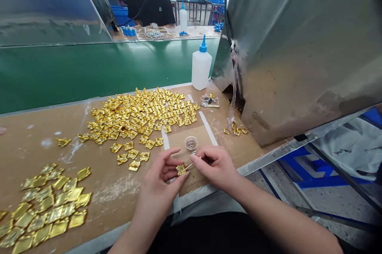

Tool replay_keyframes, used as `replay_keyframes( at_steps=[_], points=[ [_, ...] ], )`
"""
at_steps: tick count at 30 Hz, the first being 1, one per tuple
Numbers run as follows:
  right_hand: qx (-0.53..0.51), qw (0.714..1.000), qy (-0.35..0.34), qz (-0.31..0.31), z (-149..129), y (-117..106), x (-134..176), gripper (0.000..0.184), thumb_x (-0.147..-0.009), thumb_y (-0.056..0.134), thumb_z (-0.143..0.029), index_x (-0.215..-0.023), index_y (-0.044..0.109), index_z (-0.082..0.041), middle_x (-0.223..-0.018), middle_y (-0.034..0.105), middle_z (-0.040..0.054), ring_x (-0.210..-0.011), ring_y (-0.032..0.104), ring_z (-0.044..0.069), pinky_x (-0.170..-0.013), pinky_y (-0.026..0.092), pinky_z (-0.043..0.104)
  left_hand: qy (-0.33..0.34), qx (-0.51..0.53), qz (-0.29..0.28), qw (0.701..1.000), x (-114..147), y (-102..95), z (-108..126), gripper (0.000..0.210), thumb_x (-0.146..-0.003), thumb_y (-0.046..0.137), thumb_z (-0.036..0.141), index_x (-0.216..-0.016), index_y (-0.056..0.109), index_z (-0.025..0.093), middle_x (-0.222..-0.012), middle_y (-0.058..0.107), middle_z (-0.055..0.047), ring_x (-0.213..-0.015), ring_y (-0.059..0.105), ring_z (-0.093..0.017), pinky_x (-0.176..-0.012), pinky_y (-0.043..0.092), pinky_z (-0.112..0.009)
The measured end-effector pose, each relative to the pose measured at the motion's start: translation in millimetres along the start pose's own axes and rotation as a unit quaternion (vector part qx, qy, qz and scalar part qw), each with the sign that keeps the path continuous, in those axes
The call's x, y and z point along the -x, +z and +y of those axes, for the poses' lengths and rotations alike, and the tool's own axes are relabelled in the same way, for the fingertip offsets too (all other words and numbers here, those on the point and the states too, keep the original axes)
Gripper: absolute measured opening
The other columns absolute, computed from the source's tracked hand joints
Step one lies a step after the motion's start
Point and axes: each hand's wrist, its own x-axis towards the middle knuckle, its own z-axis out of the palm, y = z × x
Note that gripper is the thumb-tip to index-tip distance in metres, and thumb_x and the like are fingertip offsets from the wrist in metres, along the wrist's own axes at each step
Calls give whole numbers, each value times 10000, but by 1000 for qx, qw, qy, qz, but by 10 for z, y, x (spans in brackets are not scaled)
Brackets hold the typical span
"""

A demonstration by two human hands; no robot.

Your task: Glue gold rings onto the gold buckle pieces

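Between the thumb and fingers of my left hand is a small gold metal piece, squarish in outline. My right hand pinches a thin pale stick, its tip at the right side of the gold piece. Just beyond both hands sits a small round clear cup with something dark and shiny inside. A big heap of similar gold pieces spreads over the cardboard-covered bench beyond my left hand. Flatter gold pieces lie in rows at the lower left.
A white bottle with a blue cap stands at the bench's back edge, before a green belt. Several gold rings lie by the large metal panel on the right. A person in black sits across the belt.
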Motion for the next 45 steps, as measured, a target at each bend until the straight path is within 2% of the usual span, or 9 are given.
replay_keyframes(
  at_steps=[4,9,11,18,26,32,34,38,45],
  points=[
    [6,1000,-18,5,0,-8,7,320,-945,644,-301,-659,569,-179,-597,483,-36,-572,422,104,-569,315,253,2,3,-4,1000,8,0,0,507,-805,806,271,-1277,621,283,-1003,712,-18,-881,717,-178,-802,611,-294],
    [12,990,-52,127,-18,-75,-25,295,-986,628,-315,-721,605,-188,-668,540,-21,-631,480,122,-618,363,265,-10,2,-2,1000,9,1,9,493,-796,824,288,-1250,632,268,-1005,721,-30,-888,721,-185,-823,617,-308],
    [32,987,-51,151,-18,-91,-51,271,-1002,621,-322,-766,638,-191,-708,574,-11,-667,502,131,-642,376,269,-14,2,2,1000,5,4,4,493,-789,832,292,-1239,634,264,-999,721,-30,-887,722,-186,-819,619,-308],
    [113,989,-5,91,22,-62,-103,295,-1037,583,-337,-790,637,-186,-744,555,-12,-689,502,124,-641,335,276,-13,10,7,1000,5,-3,-25,514,-780,841,287,-1248,629,273,-970,720,-14,-858,717,-167,-792,622,-270],
    [115,989,10,89,50,-46,-108,309,-1034,582,-367,-791,643,-187,-746,567,-14,-686,499,122,-638,327,270,-18,22,12,1000,16,-8,-53,534,-769,847,302,-1259,643,249,-958,724,-29,-831,722,-179,-788,635,-295],
    [-26,987,-4,158,55,-88,-82,343,-970,641,-355,-685,571,-178,-648,512,-31,-608,455,107,-588,338,242,-32,46,11,998,14,9,-36,549,-779,842,288,-1280,620,257,-969,723,-14,-863,723,-166,-820,621,-274],
    [-58,990,-6,129,47,-90,-61,348,-939,669,-339,-654,551,-177,-620,497,-36,-578,438,99,-561,328,234,-32,52,4,998,6,3,-15,554,-780,841,276,-1284,613,250,-972,723,-18,-861,722,-168,-816,623,-276],
    [-45,998,-20,35,28,-48,-35,309,-912,685,-278,-647,566,-170,-592,477,-43,-556,413,88,-550,314,228,-30,45,-6,999,-10,-10,-13,584,-773,849,278,-1300,600,239,-981,725,-29,-852,724,-175,-808,627,-290],
    [-26,999,-31,-4,29,-17,-44,286,-907,681,-260,-658,578,-166,-603,508,-38,-569,429,83,-564,311,226,-27,46,-4,999,-9,-4,-45,587,-761,856,283,-1290,603,257,-961,725,-10,-840,722,-159,-792,614,-259]
  ],
)
